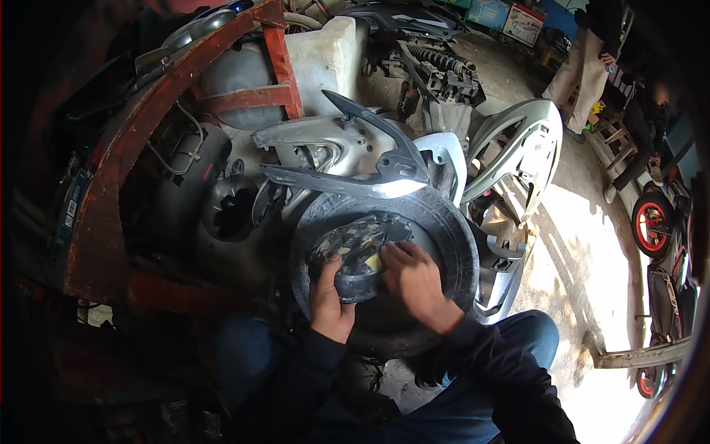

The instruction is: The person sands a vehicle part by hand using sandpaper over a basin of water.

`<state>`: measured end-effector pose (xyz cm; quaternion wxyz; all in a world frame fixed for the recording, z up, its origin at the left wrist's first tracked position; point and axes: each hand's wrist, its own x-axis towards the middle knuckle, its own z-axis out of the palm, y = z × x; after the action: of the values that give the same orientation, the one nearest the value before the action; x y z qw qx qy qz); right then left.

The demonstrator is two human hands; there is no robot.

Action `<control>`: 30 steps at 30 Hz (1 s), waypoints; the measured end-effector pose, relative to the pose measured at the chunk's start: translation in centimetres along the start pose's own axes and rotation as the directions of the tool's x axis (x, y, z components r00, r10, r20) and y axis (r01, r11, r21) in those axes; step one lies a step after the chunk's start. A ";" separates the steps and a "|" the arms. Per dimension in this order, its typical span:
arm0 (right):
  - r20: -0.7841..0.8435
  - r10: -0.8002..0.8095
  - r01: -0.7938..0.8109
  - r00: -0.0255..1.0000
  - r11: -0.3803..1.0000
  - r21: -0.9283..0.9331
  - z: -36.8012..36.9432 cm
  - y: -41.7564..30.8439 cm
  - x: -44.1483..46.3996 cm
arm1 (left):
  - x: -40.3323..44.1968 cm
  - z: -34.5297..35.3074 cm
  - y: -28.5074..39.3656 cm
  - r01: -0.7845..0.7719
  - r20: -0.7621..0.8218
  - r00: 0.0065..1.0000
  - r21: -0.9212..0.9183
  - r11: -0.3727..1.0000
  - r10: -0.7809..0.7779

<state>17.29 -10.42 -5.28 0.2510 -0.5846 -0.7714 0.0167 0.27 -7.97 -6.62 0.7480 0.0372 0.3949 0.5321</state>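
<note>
A dark rounded part [358, 250] with pale yellow patches is held over a wide black basin [460, 255] between my knees. My left hand [330, 302] grips its lower left edge, thumb on top. On its right side my right hand [418, 281] has its fingers bent and pressed together against the surface; what they pinch, if anything, is hidden. Just beyond the basin's far rim, a dark pronged plastic piece [355, 180] lies over grey body panels [362, 144].
A red metal frame [111, 200] stands at the left. Pale fairings [543, 126] lean right of the basin. Further back is a shock spring [444, 59]. A person [580, 70] stands at the upper right, above a motorcycle with a red-rimmed wheel [652, 224].
</note>
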 end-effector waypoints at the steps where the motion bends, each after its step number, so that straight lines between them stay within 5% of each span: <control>1: 0.041 0.042 -0.040 0.998 0.999 -0.036 0.1 0.4 0.2 | -0.1 -0.1 -0.2 -0.014 -0.004 1.000 0.007 1.000 0.014; 13: -0.023 -0.074 0.071 0.997 0.993 -0.089 -0.3 -1.3 -0.6 | 0.3 -0.2 -0.2 -0.032 0.032 0.999 -0.023 0.999 0.033; 30: 0.014 0.023 -0.022 1.000 0.993 -0.120 0.5 -0.6 0.2 | 0.1 0.2 -0.1 -0.016 -0.026 1.000 -0.018 1.000 0.015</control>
<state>16.50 -10.28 -5.49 0.2092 -0.6071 -0.7663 -0.0222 0.48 -7.82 -6.54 0.7391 0.0267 0.3993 0.5419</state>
